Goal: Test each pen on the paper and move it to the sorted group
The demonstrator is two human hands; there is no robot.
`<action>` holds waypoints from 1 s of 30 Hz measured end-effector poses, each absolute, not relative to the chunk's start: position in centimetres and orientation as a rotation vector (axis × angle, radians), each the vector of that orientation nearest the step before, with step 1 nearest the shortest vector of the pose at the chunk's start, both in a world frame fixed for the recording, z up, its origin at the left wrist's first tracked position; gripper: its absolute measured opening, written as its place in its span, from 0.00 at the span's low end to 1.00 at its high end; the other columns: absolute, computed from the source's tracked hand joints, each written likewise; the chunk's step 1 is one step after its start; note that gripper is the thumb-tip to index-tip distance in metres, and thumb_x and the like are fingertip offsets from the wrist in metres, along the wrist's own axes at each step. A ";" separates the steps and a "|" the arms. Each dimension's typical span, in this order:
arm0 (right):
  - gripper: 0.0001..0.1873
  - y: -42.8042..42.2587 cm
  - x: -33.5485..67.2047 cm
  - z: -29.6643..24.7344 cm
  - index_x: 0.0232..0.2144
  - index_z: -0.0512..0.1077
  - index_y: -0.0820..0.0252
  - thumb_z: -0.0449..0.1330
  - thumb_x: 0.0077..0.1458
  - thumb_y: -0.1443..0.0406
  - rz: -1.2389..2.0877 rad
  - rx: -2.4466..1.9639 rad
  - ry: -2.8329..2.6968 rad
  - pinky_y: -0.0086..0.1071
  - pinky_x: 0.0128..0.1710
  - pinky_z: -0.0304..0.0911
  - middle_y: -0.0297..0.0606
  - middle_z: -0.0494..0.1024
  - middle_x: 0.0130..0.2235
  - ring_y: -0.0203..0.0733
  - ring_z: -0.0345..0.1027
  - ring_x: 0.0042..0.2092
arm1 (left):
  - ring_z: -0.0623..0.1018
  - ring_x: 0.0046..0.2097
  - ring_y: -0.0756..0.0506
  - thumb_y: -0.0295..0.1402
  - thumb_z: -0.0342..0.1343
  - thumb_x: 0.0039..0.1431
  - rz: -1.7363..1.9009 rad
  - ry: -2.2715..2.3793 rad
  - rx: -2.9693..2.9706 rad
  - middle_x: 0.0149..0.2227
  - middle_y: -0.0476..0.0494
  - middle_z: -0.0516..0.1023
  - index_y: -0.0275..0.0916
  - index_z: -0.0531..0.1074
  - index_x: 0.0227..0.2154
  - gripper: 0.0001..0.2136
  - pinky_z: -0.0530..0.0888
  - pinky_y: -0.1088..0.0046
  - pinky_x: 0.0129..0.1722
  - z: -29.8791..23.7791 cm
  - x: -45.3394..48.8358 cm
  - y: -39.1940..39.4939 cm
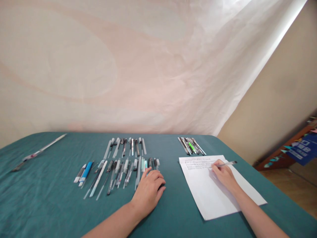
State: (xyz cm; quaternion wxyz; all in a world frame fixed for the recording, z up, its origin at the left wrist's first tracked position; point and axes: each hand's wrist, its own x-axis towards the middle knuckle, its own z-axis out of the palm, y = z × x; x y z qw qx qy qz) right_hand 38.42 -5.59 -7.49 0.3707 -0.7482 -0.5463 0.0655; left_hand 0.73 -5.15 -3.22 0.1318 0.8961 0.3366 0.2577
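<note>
My right hand (pixel 224 175) pinches a clear-barrelled pen (pixel 231 163) with a dark end, held at a slant. Its fingertips rest on a white sheet of paper (pixel 210 200), beside several lines of small dark handwriting near the top. My left hand (pixel 150 190) lies palm down on the table, fingers loosely spread and slightly bent. It covers the lower parts of some pens at the right end of the front row of pens (pixel 120 172). Whether its fingertips touch those pens cannot be made out.
A green cloth covers the table (pixel 44 195). Behind the front row lies a second row of pens and caps (pixel 132 147). A tight group of pens (pixel 191 146), one bright green, lies beyond the paper. A long brush-like stick (pixel 41 151) lies far left. A pale curtain (pixel 148 66) hangs behind.
</note>
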 end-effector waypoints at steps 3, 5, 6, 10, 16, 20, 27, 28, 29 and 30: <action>0.10 -5.6 38.4 -7.4 0.19 0.65 0.59 0.52 0.45 0.60 0.180 -1.910 -1.391 0.28 0.20 0.53 0.30 0.68 0.16 0.36 0.61 0.20 | 0.68 0.45 0.46 0.29 0.51 0.55 0.747 0.981 2.598 0.37 0.48 0.71 0.42 0.70 0.34 0.06 0.50 0.56 0.56 -3.3 0.7 -5.1; 0.09 -5.6 38.3 -7.3 0.19 0.65 0.59 0.52 0.45 0.60 0.188 -1.902 -1.379 0.28 0.20 0.53 0.30 0.67 0.16 0.35 0.61 0.20 | 0.68 0.45 0.45 0.29 0.51 0.55 0.747 0.977 2.597 0.37 0.47 0.71 0.42 0.70 0.34 0.06 0.50 0.55 0.56 -3.3 0.7 -5.1; 0.09 -5.7 38.3 -7.3 0.19 0.65 0.59 0.52 0.45 0.60 0.190 -1.897 -1.369 0.28 0.20 0.53 0.30 0.67 0.16 0.35 0.60 0.20 | 0.68 0.45 0.45 0.29 0.51 0.55 0.751 0.972 2.598 0.37 0.47 0.71 0.42 0.70 0.34 0.06 0.50 0.55 0.56 -3.2 0.7 -5.1; 0.10 -6.1 37.8 -7.3 0.20 0.63 0.59 0.52 0.47 0.60 0.205 -1.863 -1.304 0.26 0.19 0.52 0.28 0.65 0.16 0.33 0.57 0.19 | 0.68 0.45 0.45 0.29 0.51 0.54 0.772 0.968 2.597 0.37 0.47 0.71 0.42 0.71 0.34 0.06 0.50 0.55 0.56 -3.2 0.7 -5.1; 0.13 -6.4 37.2 -6.7 0.22 0.64 0.60 0.51 0.49 0.57 0.240 -1.827 -1.246 0.25 0.15 0.51 0.29 0.65 0.17 0.32 0.56 0.17 | 0.68 0.45 0.46 0.29 0.51 0.54 0.759 0.983 2.591 0.37 0.48 0.71 0.42 0.71 0.34 0.06 0.50 0.56 0.56 -3.2 0.7 -5.2; 0.17 -6.5 35.0 -5.1 0.30 0.68 0.61 0.51 0.51 0.54 0.226 -1.763 -1.362 0.28 0.24 0.60 0.35 0.72 0.23 0.38 0.65 0.25 | 0.69 0.44 0.46 0.29 0.52 0.54 0.773 0.988 2.580 0.36 0.48 0.71 0.42 0.70 0.33 0.05 0.51 0.56 0.56 -3.1 0.6 -5.4; 0.17 -5.1 24.8 -2.5 0.44 0.68 0.58 0.49 0.56 0.58 0.441 -1.400 -1.905 0.32 0.37 0.64 0.40 0.74 0.36 0.41 0.69 0.36 | 0.69 0.43 0.46 0.30 0.51 0.55 0.791 1.001 2.550 0.36 0.48 0.71 0.42 0.70 0.34 0.05 0.50 0.57 0.56 -3.1 0.5 -5.7; 0.15 -4.3 23.4 -2.6 0.42 0.69 0.57 0.50 0.55 0.59 0.408 -1.348 -1.960 0.33 0.37 0.64 0.40 0.74 0.38 0.41 0.69 0.37 | 0.69 0.43 0.46 0.30 0.51 0.55 0.798 1.003 2.544 0.36 0.48 0.71 0.42 0.70 0.34 0.05 0.50 0.57 0.56 -3.1 0.5 -5.7; 0.15 -3.5 22.2 -2.7 0.42 0.69 0.57 0.52 0.54 0.60 0.388 -1.300 -2.000 0.33 0.37 0.64 0.40 0.74 0.38 0.41 0.68 0.37 | 0.69 0.43 0.46 0.30 0.51 0.55 0.806 1.005 2.537 0.36 0.48 0.71 0.41 0.70 0.34 0.05 0.51 0.57 0.56 -3.1 0.5 -5.8; 0.15 -2.6 21.1 -2.9 0.44 0.68 0.57 0.53 0.53 0.61 0.381 -1.254 -2.045 0.34 0.39 0.64 0.40 0.74 0.39 0.41 0.68 0.38 | 0.69 0.43 0.46 0.30 0.51 0.55 0.817 1.005 2.531 0.36 0.47 0.71 0.41 0.70 0.34 0.05 0.52 0.58 0.56 -3.0 0.5 -5.8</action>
